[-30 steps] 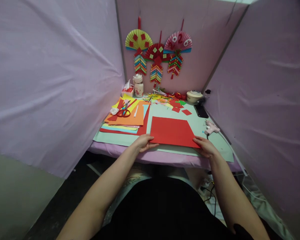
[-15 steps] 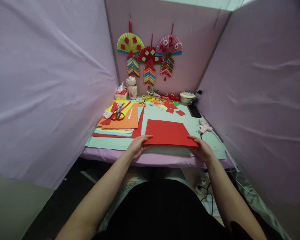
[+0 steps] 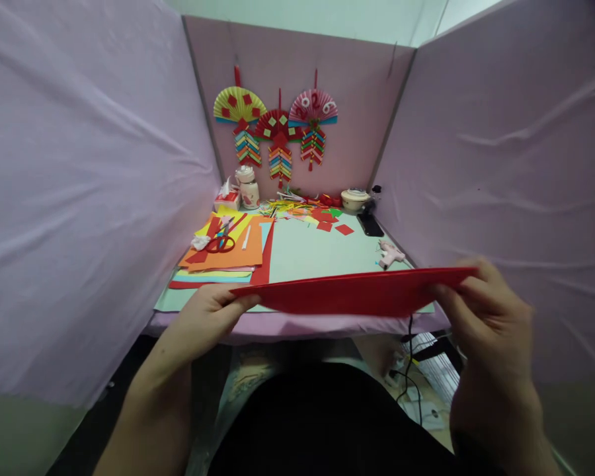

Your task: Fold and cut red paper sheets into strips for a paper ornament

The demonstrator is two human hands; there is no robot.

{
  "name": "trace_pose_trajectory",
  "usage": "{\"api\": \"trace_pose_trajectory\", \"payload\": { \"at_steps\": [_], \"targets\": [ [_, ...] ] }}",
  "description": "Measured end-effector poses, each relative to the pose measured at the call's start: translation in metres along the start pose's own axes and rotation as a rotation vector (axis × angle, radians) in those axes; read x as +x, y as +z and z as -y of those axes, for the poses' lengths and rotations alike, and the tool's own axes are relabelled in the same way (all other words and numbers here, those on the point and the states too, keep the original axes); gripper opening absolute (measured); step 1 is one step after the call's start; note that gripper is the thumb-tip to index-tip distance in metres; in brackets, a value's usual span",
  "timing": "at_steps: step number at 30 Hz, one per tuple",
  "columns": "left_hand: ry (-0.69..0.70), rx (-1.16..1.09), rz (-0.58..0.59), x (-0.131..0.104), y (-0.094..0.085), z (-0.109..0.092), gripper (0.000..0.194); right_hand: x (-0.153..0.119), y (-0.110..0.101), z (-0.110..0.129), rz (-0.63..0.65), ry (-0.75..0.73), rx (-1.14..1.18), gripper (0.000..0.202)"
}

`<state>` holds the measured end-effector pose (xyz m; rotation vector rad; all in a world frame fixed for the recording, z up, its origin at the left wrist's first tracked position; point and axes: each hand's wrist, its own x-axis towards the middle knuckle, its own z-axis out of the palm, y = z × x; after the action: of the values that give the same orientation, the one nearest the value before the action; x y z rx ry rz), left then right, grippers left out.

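Observation:
A red paper sheet [image 3: 347,294] is held up in the air above the table's front edge, tilted so that it looks narrow. My left hand [image 3: 211,317] pinches its left end between thumb and fingers. At the right end, my right hand [image 3: 490,314] grips it, thumb on the near face, slightly blurred. Behind the left hand lies a stack of coloured paper [image 3: 238,254] with red-handled scissors [image 3: 221,244] on top. A pale glue gun [image 3: 391,254] rests on the table beyond the sheet's right part.
Along the back are a tissue box [image 3: 227,198], a white jar [image 3: 248,188], paper scraps [image 3: 297,210], a lidded bowl [image 3: 355,199] and a black phone [image 3: 370,225]. Paper fan decorations [image 3: 279,125] hang on the back wall. Pink cloth walls [image 3: 436,165] flank the table.
Both hands have lifted the red sheet off the table and brought it nearer, with its far edge tipped. The hands are wider apart in view, and the view has shifted.

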<state>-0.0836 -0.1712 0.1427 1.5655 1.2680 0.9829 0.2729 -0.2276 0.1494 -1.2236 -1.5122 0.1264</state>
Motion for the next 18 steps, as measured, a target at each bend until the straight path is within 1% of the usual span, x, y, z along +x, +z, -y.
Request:
{"api": "trace_pose_trajectory", "payload": {
  "at_steps": [2, 4, 5, 6, 8, 10, 12, 14, 16, 18],
  "targets": [
    [0.026, -0.034, 0.012, 0.008, -0.001, 0.008, 0.013, 0.001, 0.009, -0.008, 0.147, 0.070, 0.054, 0.016],
    [0.037, -0.186, 0.015, 0.023, 0.006, 0.026, 0.019, 0.001, 0.027, -0.030, 0.270, 0.189, 0.143, 0.021],
    [0.014, -0.319, 0.016, 0.030, 0.012, 0.037, 0.025, 0.001, 0.038, -0.044, 0.317, 0.262, 0.180, 0.024],
    [-0.038, -0.449, 0.033, 0.037, 0.018, 0.049, 0.030, 0.000, 0.048, -0.058, 0.353, 0.330, 0.218, 0.026],
    [-0.116, -0.615, 0.076, 0.049, 0.032, 0.071, 0.040, -0.003, 0.067, -0.081, 0.402, 0.417, 0.296, 0.029],
    [-0.159, -0.705, 0.076, 0.056, 0.042, 0.089, 0.042, -0.005, 0.078, -0.095, 0.425, 0.435, 0.350, 0.028],
    [-0.175, -0.746, 0.052, 0.060, 0.049, 0.099, 0.040, -0.005, 0.084, -0.099, 0.422, 0.437, 0.406, 0.025],
    [-0.184, -0.761, 0.031, 0.061, 0.051, 0.104, 0.039, -0.002, 0.087, -0.096, 0.388, 0.454, 0.482, 0.021],
    [-0.195, -0.766, 0.024, 0.062, 0.052, 0.107, 0.039, 0.002, 0.090, -0.092, 0.324, 0.472, 0.548, 0.021],
    [-0.199, -0.766, 0.025, 0.061, 0.052, 0.108, 0.039, 0.004, 0.094, -0.089, 0.253, 0.474, 0.565, 0.021]
  ]
}}
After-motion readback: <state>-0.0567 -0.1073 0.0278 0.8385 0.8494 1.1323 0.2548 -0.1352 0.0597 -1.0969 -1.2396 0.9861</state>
